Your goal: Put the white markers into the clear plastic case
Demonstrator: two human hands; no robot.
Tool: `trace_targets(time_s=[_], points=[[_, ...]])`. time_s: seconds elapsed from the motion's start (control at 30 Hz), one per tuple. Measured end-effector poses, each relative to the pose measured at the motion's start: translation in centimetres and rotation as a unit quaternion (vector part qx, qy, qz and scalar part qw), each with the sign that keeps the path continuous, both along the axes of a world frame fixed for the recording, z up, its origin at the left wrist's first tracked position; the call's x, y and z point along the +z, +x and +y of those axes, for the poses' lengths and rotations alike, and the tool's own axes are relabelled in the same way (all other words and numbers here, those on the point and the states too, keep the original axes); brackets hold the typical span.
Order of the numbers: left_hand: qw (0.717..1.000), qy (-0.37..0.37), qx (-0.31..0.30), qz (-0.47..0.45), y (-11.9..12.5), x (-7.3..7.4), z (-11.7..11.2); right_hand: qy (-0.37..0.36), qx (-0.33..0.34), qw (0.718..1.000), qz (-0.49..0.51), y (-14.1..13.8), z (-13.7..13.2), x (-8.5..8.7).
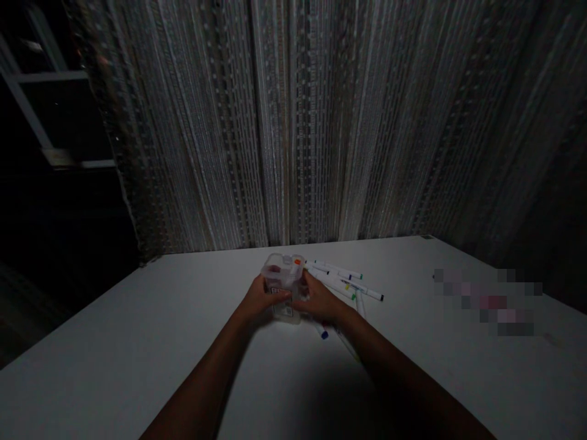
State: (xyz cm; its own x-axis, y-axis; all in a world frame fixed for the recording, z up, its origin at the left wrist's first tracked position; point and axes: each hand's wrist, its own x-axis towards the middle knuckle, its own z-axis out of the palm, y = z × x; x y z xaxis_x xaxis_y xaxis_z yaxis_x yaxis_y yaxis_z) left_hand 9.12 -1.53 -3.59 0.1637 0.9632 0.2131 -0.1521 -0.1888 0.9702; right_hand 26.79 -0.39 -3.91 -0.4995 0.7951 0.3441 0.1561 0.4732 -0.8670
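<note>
While both hands are wrapped round a clear plastic box (285, 282) near the far middle of the white table (137, 342), the step in hand looks to be the handling of that box itself. The left hand (260, 299) clasps its left side with the thumb laid across the front, and the right hand (321, 302) closes on its right side. The box is gripped between the two, at or just above the tabletop; whether it rests on the table cannot be told. An orange tip (297, 262) shows at the box's upper right corner, inside or behind it I cannot say. Loose felt pens (348, 282), white with coloured caps, lie scattered just to the right of the box, and one with a blue cap (323, 332) pokes out beneath the right wrist. By my judgement, any further move here calls for one hand to steady the box while the other lets go, since with both clamped on it neither can reach a pen. The light is poor, so fine work would lean on touch. As for writing, a small dark label (277, 292) sits on the front of the box between the thumbs, too dim and small to read. The pens show no legible print, and a patch (488, 302) at the table's right is blurred out. A striped curtain (298, 122) hangs behind.
</note>
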Motion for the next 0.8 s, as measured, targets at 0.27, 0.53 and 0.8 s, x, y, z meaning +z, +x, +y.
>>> trace_targets(time_s=[0.27, 0.53, 0.8], points=[[1.000, 0.025, -0.006, -0.003, 0.3, 0.1, -0.2, 0.168, -0.108, 0.980, -0.002, 0.6, -0.9, 2.8], [0.998, 0.059, 0.007, 0.016, 0.2, 0.4, -0.3, 0.334, -0.154, 0.915, -0.164, -0.8, -2.3, 7.0], [0.995, 0.092, 0.020, 0.043, 0.0, 0.4, 0.0, 0.284, -0.039, 0.922, -0.260, -3.0, -3.1, 10.5]])
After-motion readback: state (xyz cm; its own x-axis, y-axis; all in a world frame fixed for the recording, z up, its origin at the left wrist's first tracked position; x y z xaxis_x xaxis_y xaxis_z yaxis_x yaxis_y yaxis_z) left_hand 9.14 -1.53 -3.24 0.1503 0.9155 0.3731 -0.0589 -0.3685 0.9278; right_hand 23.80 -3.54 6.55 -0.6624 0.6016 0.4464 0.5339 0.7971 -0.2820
